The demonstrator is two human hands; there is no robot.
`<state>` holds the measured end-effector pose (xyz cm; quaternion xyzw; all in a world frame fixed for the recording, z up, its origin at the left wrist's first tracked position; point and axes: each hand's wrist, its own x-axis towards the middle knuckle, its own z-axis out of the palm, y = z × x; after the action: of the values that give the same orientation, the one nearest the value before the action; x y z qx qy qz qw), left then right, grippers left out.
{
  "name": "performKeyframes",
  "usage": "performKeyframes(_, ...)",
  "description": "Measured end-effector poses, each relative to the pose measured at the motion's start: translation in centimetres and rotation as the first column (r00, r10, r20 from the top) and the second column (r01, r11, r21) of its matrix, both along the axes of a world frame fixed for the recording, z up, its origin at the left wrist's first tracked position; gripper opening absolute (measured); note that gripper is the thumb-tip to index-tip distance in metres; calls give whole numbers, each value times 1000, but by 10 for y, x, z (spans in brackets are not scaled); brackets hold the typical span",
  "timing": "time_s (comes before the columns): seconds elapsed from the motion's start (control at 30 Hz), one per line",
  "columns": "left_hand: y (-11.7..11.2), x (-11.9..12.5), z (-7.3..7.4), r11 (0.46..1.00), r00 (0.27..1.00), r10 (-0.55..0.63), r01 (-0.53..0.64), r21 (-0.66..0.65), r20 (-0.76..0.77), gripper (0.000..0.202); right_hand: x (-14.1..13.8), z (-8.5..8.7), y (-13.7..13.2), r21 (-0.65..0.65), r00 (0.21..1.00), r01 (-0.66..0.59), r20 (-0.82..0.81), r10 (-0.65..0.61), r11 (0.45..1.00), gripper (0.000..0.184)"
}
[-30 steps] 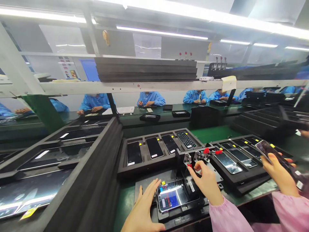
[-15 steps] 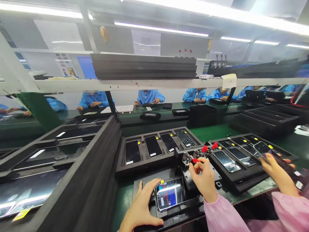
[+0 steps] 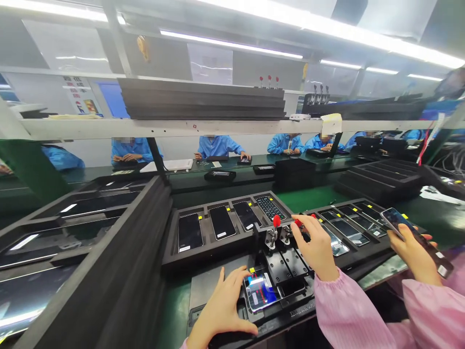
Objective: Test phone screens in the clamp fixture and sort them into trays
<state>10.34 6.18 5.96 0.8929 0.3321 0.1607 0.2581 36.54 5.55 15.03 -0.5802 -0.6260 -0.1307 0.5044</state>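
Note:
My left hand (image 3: 225, 306) is open, its thumb and fingers spread around the left end of a phone (image 3: 262, 289) lying screen up in a black clamping fixture (image 3: 286, 264). The fingertips rest by the phone's upper left edge. Part of the phone passes under the fixture's metal blocks. My right hand (image 3: 317, 245) is at the row of toggle clamps, with thumb and forefinger closed about a red-tipped clamp lever (image 3: 298, 223). Left of it another red-tipped lever (image 3: 276, 221) stands upright. A third red tip shows partly behind my fingers.
Behind the fixture lies a foam tray (image 3: 170, 254) of phones; a second tray (image 3: 378, 245) is at right. Stacked trays (image 3: 145, 261) rise at left. A co-worker's hand (image 3: 414, 249) holds a phone (image 3: 432, 252) at right. People in blue sit beyond the shelf (image 3: 232, 127).
The leftmost clamp lever has swung from lying flat to upright. My right hand has left it and moved right to the neighbouring lever. My left hand stays beside the phone. The view has shifted slightly.

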Motion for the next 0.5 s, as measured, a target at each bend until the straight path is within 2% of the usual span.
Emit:
performKeyframes(0.07, 0, -1, -1, 1000, 1000, 15, -15, -18, -2, 96, -3, -12, -11, 68, 999, 33, -32, -31, 997, 16)
performKeyframes(0.17, 0, -3, -3, 998, 999, 40, -41, -47, -13, 93, -9, -46, -31, 155, 989, 142, -53, -135, 978, 13)
performKeyframes(0.23, 0, -4, -4, 997, 999, 46, -47, -59, -26, 91, -12, -71, -39, 86, 973, 227, 24, -230, 970, 18)
performKeyframes(0.3, 0, -4, -3, 996, 998, 53, -56, -65, -42, 89, -14, -91, -42, -40, 951, 287, 133, -280, 957, 25)
performKeyframes(0.4, 0, -5, -1, 994, 997, 63, -66, -84, -42, 86, -12, -101, -38, -149, 955, 273, 159, -249, 950, 29)
performKeyframes(0.5, -2, -5, -2, 988, 996, 85, -85, -129, -7, 89, -6, -96, -33, -110, 983, 175, -35, -180, 978, 28)
